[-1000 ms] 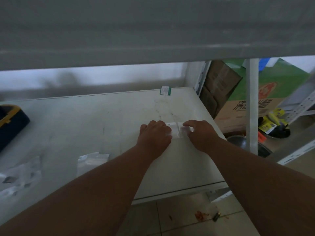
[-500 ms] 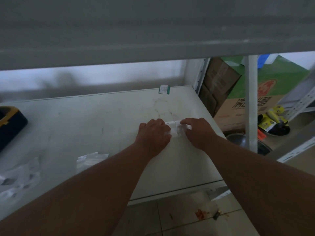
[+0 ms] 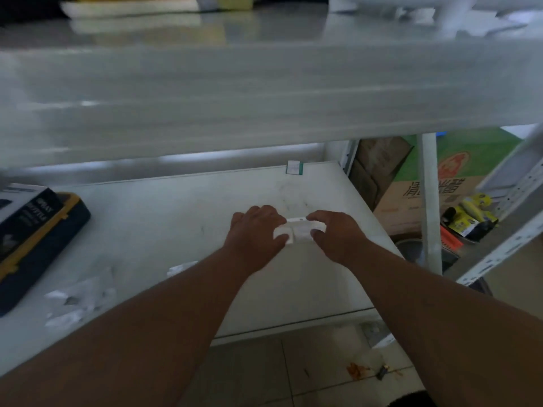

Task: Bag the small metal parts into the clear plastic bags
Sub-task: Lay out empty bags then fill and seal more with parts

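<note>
Left hand point(image 3: 258, 230) and right hand point(image 3: 332, 233) pinch one small clear bag point(image 3: 296, 230) between them on the desk point(image 3: 176, 215), probably pressing its seal; spare bags point(image 3: 79, 298) lie well left.

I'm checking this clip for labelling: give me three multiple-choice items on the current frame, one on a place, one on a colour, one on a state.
1. Where does the small clear bag lie?
A. on the floor
B. on the white shelf, between both hands
C. on the top shelf

2. What colour is the trim of the dark case at the left?
A. yellow
B. red
C. green

3. How do the hands meet the bag?
A. both off it
B. only the left on it
C. both on it

Key: 1 B, it rests on the shelf; 2 A, yellow edge shows; 3 C, left hand and right hand both hold it.
</note>
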